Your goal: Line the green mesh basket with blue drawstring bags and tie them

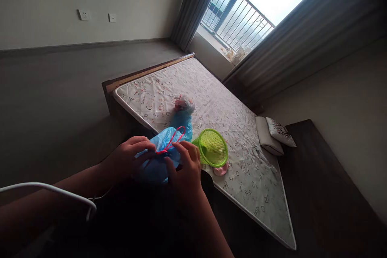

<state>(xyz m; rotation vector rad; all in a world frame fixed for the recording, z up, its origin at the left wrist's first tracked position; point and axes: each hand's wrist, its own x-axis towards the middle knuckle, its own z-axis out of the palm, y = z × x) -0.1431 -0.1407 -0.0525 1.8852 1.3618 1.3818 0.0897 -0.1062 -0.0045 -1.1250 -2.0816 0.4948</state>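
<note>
Low in front of me is a thin blue plastic bag (163,139) with a looped red drawstring (183,128) at its gathered top. My left hand (130,154) is closed on the bag's left edge, beside the string. From the other side, my right hand (188,161) pinches at the red drawstring, its thumb and forefinger close to the bag. Parts of the bag are hidden behind the fingers. Just beyond it lies another piece of blue plastic (183,123) on the mattress, with crumpled clear plastic (188,105) past it.
A green mesh basket (214,148) lies tipped beside my right hand, with a pink item (221,169) partly under it. The lettered mattress (242,161) rests on a wooden bed frame. Two cushions (276,133) sit at its right. A white cable (45,185) crosses my left forearm.
</note>
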